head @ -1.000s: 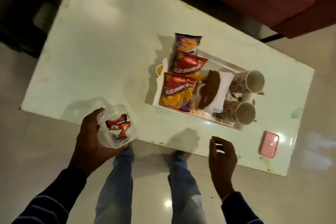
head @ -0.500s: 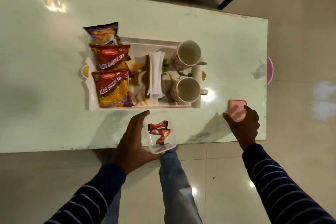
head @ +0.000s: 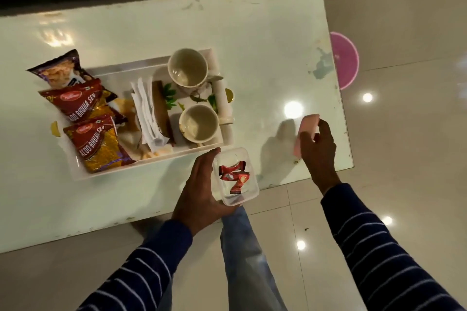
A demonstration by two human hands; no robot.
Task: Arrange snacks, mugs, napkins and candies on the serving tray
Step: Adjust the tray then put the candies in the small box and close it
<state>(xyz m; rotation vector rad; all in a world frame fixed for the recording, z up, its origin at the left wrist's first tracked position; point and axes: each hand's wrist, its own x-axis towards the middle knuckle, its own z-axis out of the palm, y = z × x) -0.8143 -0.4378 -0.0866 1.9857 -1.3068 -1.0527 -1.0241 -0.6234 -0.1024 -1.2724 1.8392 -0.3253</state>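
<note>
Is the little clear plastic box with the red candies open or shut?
Open. The clear plastic box in the left hand has no lid; the red candies show uncovered.

Two red-and-yellow snack packets, the upper packet (head: 83,102) and the lower packet (head: 99,141), each carry the words "ALOO BHUJIA SEV" in white capitals beneath a red oval brand logo too small to read. Printing on the purple packet (head: 59,70) and the red candy wrappers (head: 235,177) is illegible.

Three snack packets (head: 83,111), two mugs (head: 188,67), one napkin stack (head: 146,111), three red candies (head: 233,176), one clear container (head: 236,177), one pink lid (head: 307,131), one white tray (head: 121,70).
</note>
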